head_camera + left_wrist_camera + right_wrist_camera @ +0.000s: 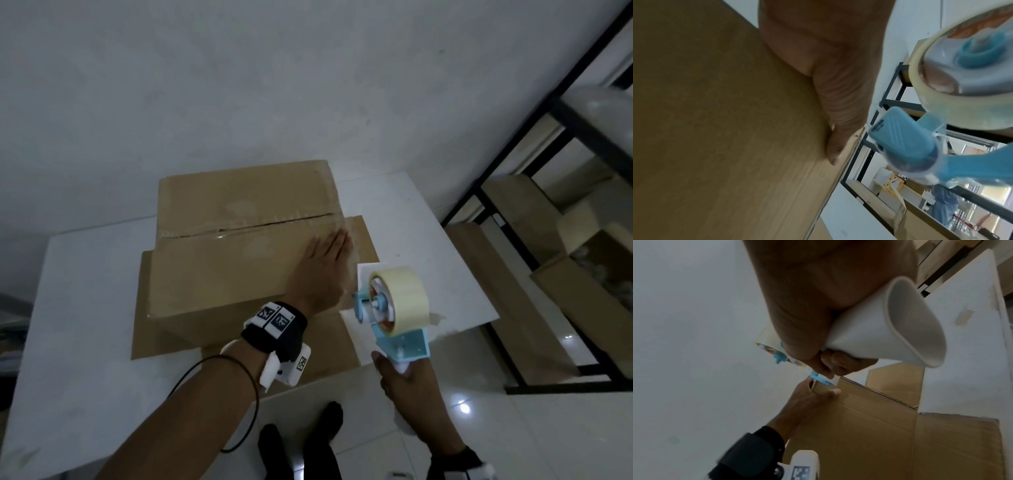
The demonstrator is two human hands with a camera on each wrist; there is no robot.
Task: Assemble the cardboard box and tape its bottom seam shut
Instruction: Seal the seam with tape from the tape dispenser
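So the box is already folded up and sitting bottom-up on the table, on top of a flat sheet of cardboard. There's shiny clear tape running along the middle seam, wrinkly in spots, and the gap between the flaps shows dark through it. Looks to me like the taping is mostly done, though I can't tell if the strip wraps down over the right edge.

Your left hand lies flat with fingers straight, pressing the top of the box near its right edge, thumb hooked on the corner. Not holding anything, just pinning things down. Your right hand is wrapped around the white handle of the blue tape gun, which hangs in the air just beside the box's right side, roll still pretty full.

What's left, I'd guess: rub the tape end flat, check the seam holds, then flip the box upright.
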